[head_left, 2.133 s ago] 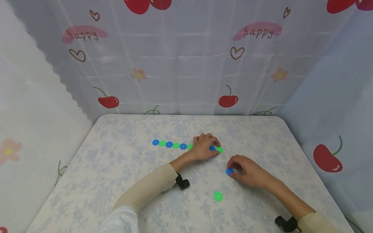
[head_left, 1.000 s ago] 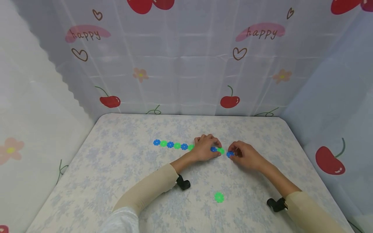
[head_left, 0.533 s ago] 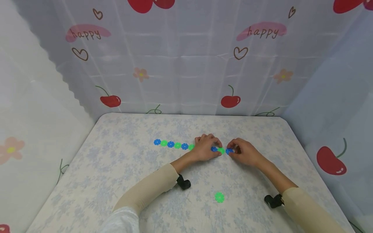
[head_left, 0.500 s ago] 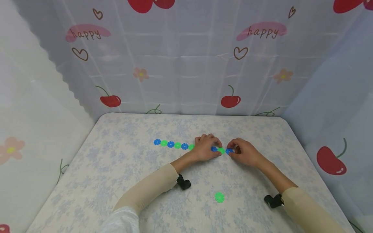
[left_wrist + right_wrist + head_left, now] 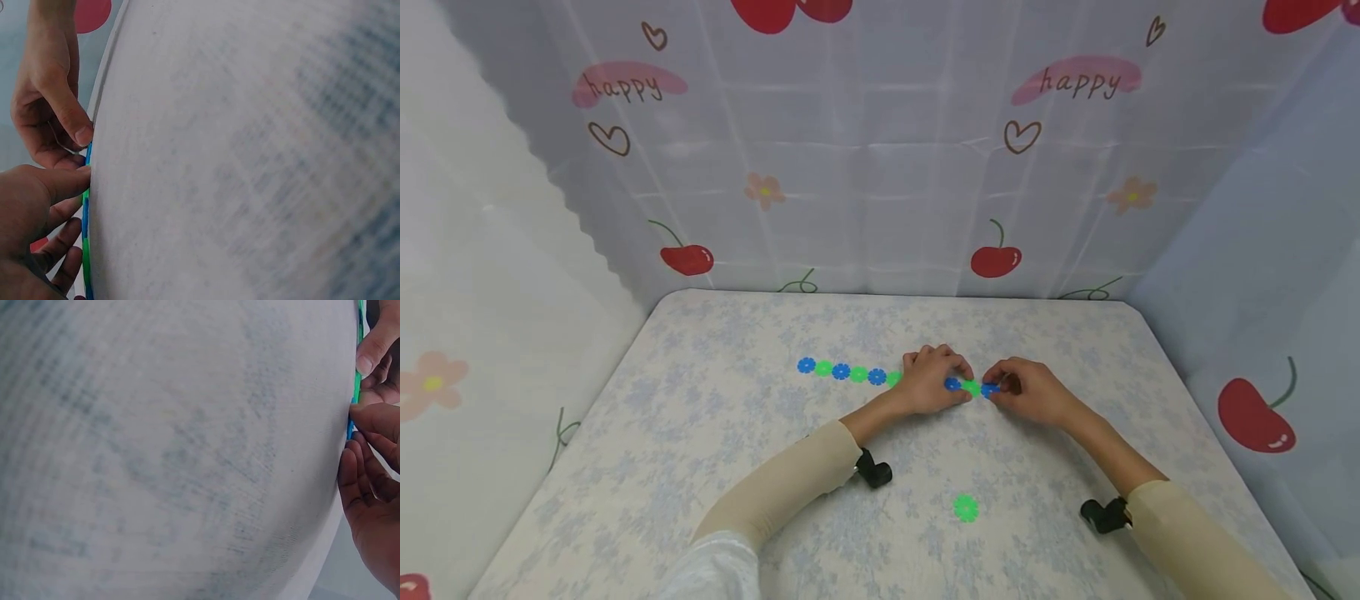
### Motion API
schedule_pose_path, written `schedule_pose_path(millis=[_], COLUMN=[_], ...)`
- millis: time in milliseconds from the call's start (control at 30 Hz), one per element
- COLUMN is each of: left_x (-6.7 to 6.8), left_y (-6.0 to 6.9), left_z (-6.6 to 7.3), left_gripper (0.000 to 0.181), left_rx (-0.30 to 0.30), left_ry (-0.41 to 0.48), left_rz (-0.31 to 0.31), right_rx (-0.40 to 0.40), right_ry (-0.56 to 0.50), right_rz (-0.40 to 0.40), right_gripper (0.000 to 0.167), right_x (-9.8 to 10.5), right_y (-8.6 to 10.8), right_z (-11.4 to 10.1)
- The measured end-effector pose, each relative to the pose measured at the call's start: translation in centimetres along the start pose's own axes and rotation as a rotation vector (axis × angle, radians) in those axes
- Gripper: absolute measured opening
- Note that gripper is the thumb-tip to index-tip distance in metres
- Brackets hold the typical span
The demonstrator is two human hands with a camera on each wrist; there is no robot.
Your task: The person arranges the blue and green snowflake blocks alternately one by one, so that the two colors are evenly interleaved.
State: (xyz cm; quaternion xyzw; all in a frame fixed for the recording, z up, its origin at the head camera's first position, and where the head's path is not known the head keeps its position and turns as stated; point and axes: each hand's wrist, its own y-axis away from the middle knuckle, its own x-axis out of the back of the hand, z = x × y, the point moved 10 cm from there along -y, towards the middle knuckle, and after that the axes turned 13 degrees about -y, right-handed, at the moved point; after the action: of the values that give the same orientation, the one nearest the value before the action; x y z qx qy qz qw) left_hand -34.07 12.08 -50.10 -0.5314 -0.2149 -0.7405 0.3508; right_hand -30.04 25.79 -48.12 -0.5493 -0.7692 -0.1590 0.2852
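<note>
A row of blue and green flower-shaped discs (image 5: 841, 372) lies across the table, partly covered by my left hand (image 5: 929, 381). That hand's thumb and index finger pinch the green disc (image 5: 972, 389) near the row's right end. Between thumb and fingers my right hand (image 5: 1028, 392) pinches a blue disc (image 5: 989, 390), whose left edge meets the green one. In the left wrist view the discs (image 5: 86, 250) appear edge-on, flat on the table. The right wrist view shows the held blue disc (image 5: 350, 425) edge-on, largely hidden by fingers.
One loose green disc (image 5: 966, 507) lies on the patterned tabletop (image 5: 850, 533), nearer the front than both hands. Curtains (image 5: 880, 167) printed with cherries hang behind the table and along its sides. Black wrist cameras (image 5: 874, 469) sit at both sleeves.
My right hand has brought its blue disc away from the front and leftward until it meets the row's green end disc. The left hand has stayed in place.
</note>
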Motion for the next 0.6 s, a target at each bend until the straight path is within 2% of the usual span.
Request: schedule_pose_path(millis=[233, 400, 500, 600], left_x=[-0.1, -0.3, -0.3, -0.2], left_y=[0.1, 0.0, -0.1, -0.2], left_z=[0.0, 0.0, -0.1, -0.3], left_gripper=[0.025, 0.024, 0.024, 0.024], left_rx=[0.009, 0.013, 0.013, 0.016], left_ry=[-0.001, -0.008, -0.012, -0.028], left_rz=[0.003, 0.000, 0.001, 0.004], right_rx=[0.008, 0.018, 0.048, 0.078], right_ry=[-0.008, 0.027, 0.035, 0.022], right_rz=[0.001, 0.049, 0.069, 0.050], right_gripper=[0.023, 0.029, 0.031, 0.026], right_x=[0.0, 0.0, -0.2, -1.1], right_y=[0.1, 0.6, 1.4, 2.4], right_z=[-0.1, 0.2, -0.5, -1.6])
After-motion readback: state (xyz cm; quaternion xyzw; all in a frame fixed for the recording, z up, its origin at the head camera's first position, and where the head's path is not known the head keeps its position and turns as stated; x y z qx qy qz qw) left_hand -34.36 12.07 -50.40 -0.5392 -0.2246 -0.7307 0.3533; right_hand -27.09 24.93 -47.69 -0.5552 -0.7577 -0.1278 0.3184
